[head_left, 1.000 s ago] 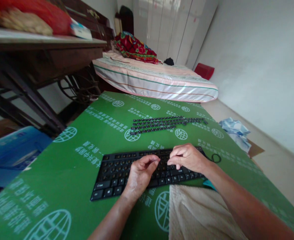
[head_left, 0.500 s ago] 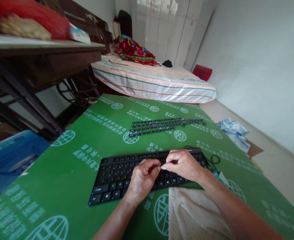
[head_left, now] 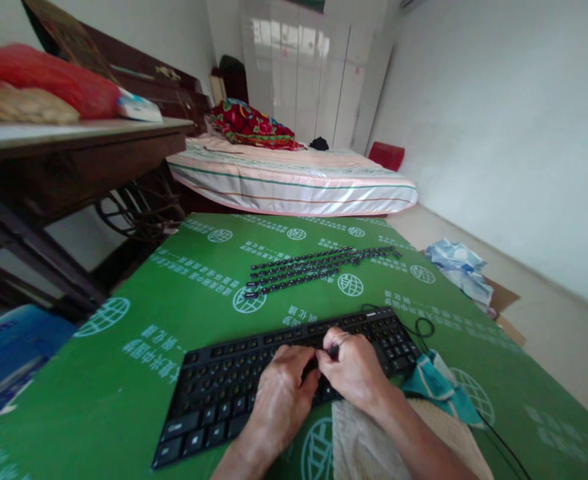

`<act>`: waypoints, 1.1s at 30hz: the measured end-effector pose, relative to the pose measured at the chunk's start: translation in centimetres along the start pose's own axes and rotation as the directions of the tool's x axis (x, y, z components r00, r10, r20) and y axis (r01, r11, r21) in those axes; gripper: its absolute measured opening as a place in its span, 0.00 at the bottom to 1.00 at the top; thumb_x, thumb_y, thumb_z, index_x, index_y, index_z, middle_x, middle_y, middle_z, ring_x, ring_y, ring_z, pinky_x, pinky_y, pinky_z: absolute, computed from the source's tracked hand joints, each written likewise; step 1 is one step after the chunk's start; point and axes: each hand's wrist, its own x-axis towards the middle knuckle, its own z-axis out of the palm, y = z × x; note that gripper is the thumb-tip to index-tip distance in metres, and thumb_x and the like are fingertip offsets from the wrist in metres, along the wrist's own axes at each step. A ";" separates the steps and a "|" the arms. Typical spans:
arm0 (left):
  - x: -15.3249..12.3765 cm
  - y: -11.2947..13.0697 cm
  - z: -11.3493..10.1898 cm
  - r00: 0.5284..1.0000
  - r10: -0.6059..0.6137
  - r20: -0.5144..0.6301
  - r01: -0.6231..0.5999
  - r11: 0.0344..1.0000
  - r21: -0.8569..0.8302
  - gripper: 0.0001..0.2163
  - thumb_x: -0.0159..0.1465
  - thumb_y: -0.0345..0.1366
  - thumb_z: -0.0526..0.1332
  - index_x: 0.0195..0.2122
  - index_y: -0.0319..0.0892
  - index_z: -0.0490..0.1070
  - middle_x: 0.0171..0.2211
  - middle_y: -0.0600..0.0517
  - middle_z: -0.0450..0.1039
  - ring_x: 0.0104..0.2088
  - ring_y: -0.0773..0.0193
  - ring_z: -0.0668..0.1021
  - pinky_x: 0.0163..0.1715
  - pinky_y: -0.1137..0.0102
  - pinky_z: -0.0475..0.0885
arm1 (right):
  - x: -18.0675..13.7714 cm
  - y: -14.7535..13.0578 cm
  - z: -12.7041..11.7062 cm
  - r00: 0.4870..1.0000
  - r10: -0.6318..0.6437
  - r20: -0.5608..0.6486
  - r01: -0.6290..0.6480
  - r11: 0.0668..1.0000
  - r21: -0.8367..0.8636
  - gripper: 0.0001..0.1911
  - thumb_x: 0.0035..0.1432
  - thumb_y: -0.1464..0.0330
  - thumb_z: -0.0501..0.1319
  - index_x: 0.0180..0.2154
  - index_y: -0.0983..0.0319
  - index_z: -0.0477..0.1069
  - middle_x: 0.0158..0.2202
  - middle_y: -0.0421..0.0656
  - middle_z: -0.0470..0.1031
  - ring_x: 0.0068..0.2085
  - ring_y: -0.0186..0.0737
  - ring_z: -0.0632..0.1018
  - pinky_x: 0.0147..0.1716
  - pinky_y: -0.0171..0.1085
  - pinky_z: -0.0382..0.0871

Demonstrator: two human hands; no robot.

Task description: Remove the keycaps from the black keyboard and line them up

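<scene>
A black keyboard [head_left: 224, 383] lies on a green printed board [head_left: 124, 373], with many keycaps off. My left hand [head_left: 281, 400] and my right hand [head_left: 351, 367] meet over its middle, fingers curled and pinched together against the keys. What they pinch is too small to make out. A ring shows on my right hand. Farther back on the board lie rows of loose black keycaps [head_left: 314, 267].
A cream fleece cloth [head_left: 359, 447] covers the near edge, and a teal cloth [head_left: 437, 387] lies by the keyboard's cable [head_left: 424, 328]. A dark wooden table [head_left: 74, 153] stands to the left, a mattress [head_left: 294, 180] behind, a blue box [head_left: 9, 353] low left.
The view has tilted up, so the keyboard sits lower in frame. My two hands have come together over the middle keys, the fingertips now touching.
</scene>
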 end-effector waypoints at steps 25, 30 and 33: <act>2.0 0.0 1.6 0.996 0.026 0.086 -0.029 0.999 0.029 0.10 0.55 0.25 0.55 0.30 0.44 0.74 0.30 0.52 0.72 0.35 0.61 0.72 0.38 0.69 0.64 | -0.9 1.4 2.9 0.965 0.056 -0.256 0.029 0.949 0.315 0.08 0.42 0.75 0.52 0.22 0.58 0.54 0.16 0.34 0.57 0.19 0.33 0.64 0.21 0.32 0.54; 1.8 0.1 1.7 0.996 0.012 0.091 -0.016 0.999 0.046 0.09 0.56 0.25 0.56 0.30 0.44 0.74 0.30 0.52 0.72 0.35 0.61 0.71 0.37 0.69 0.64 | -1.0 1.6 3.2 0.948 0.064 -0.312 0.066 0.919 0.388 0.08 0.43 0.75 0.52 0.22 0.58 0.52 0.17 0.33 0.53 0.19 0.31 0.60 0.19 0.30 0.52; 1.8 0.0 1.7 0.996 0.014 0.088 -0.019 0.998 0.056 0.07 0.58 0.28 0.56 0.31 0.43 0.74 0.30 0.52 0.72 0.35 0.61 0.71 0.38 0.68 0.65 | -0.9 1.6 3.0 0.939 0.081 -0.334 0.083 0.890 0.449 0.08 0.44 0.75 0.51 0.22 0.58 0.51 0.18 0.33 0.52 0.19 0.30 0.60 0.19 0.30 0.53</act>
